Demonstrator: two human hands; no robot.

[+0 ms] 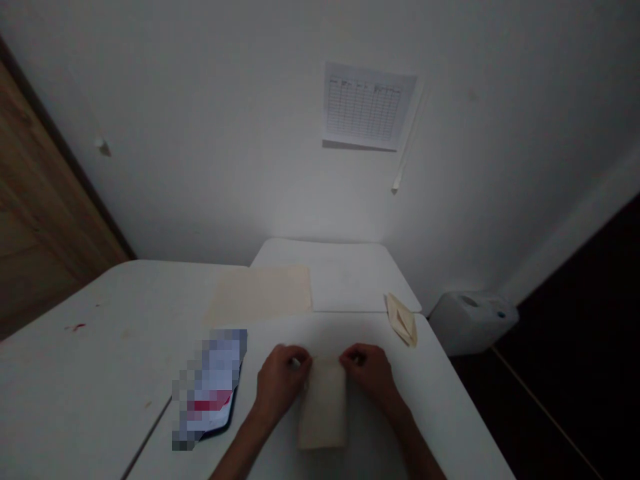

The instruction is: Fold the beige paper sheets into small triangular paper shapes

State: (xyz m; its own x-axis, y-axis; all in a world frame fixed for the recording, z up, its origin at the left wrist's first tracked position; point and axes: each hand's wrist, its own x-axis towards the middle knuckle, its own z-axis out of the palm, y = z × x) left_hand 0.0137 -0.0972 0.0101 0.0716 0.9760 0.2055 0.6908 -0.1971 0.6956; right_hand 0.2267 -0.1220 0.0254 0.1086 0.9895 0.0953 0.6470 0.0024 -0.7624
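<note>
so the left hand [280, 381] and right hand [367, 373] are both pinching the far corners of a long cream folded paper strip [324, 407], which is lying on a smooth white table [440, 413] with its long axis pointing back toward the person, hands about evenly either side

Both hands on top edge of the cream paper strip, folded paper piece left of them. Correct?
Wrong side: the folded paper piece lies right of the hands, head view. The left hand and right hand do sit on the top edge of the cream paper strip.
</note>
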